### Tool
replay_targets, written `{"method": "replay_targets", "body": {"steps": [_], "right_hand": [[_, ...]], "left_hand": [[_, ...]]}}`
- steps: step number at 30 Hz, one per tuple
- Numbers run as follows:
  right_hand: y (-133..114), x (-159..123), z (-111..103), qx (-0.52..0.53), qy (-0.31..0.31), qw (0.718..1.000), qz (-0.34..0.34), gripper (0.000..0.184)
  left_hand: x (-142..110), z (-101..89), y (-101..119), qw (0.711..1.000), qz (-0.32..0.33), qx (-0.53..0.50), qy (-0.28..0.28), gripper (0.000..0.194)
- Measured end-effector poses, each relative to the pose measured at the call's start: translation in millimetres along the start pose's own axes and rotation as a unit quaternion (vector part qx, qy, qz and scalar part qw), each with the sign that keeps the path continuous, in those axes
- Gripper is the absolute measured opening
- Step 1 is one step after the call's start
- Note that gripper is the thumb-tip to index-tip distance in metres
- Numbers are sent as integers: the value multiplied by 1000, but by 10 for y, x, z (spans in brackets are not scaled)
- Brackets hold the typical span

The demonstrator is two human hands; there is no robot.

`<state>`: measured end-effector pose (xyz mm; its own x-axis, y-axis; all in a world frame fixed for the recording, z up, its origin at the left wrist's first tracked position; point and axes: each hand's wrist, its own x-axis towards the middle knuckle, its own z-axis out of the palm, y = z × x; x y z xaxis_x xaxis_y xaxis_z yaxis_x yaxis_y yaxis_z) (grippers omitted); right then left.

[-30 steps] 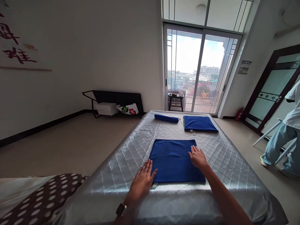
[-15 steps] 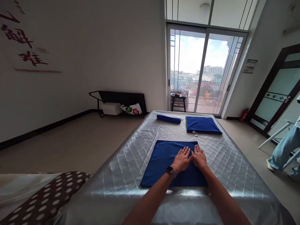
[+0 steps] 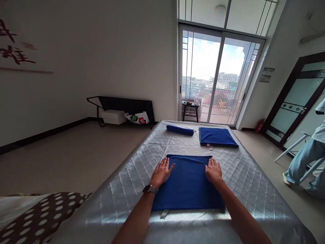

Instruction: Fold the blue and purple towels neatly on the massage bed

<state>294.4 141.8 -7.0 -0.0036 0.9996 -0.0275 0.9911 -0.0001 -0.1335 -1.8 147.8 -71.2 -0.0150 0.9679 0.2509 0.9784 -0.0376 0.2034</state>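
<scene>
A blue cloth (image 3: 189,183) lies flat on the silver quilted bed cover (image 3: 127,179). My left hand (image 3: 162,172) rests flat with fingers stretched on the cloth's far left corner; a watch is on that wrist. On the far right corner lies my right hand (image 3: 213,169), also flat, its thumb apart from the fingers. A small pale tag (image 3: 164,214) sticks out at the cloth's near edge. Farther back are a rolled blue cloth (image 3: 179,130) and a folded blue cloth (image 3: 218,137) with white tags.
Brown polka-dot fabric (image 3: 45,217) lies at the lower left. Against the wall stands a black frame (image 3: 127,105) with a white box (image 3: 113,117) and a printed bag (image 3: 137,118). A person (image 3: 299,162) is at the right edge, near sliding glass doors (image 3: 218,74).
My left hand has moved left from the cloth's right part to its far left corner. My right hand stays near the far right corner. The near-edge tag now shows. The view shifted slightly.
</scene>
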Motion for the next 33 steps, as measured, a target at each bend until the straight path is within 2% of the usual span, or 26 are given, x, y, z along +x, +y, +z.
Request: {"method": "replay_targets", "body": {"steps": [4, 10, 12, 15, 20, 22, 23, 25, 27, 33], "right_hand": [[-25, 146, -57, 6, -11, 999, -45, 61], [47, 267, 124, 36, 8, 999, -13, 63], [48, 274, 158, 43, 9, 999, -14, 63], [38, 275, 162, 49, 4, 999, -16, 64], [54, 267, 145, 57, -2, 998, -25, 63], [64, 263, 144, 57, -6, 998, -33, 62], [66, 261, 141, 58, -7, 998, -35, 62], [62, 254, 130, 59, -8, 998, -32, 62], [49, 243, 107, 58, -7, 998, -26, 63], [18, 225, 51, 50, -19, 998, -17, 63]], "left_hand": [[-11, 20, 53, 1000, -13, 1, -14, 72], [-17, -67, 11, 1000, -10, 23, -11, 72], [-8, -99, 79, 999, 6, 38, 6, 69], [34, -104, 427, 996, 73, 36, 32, 61], [179, 79, 1390, 975, 220, -1, -16, 52], [253, 177, 1630, 974, 225, -6, -32, 50], [287, 215, 1678, 976, 216, -8, -39, 50], [341, 248, 1620, 980, 191, -11, -51, 51], [367, 221, 1379, 985, 165, -9, -59, 53], [355, -7, 255, 998, 29, 11, -48, 74]]}}
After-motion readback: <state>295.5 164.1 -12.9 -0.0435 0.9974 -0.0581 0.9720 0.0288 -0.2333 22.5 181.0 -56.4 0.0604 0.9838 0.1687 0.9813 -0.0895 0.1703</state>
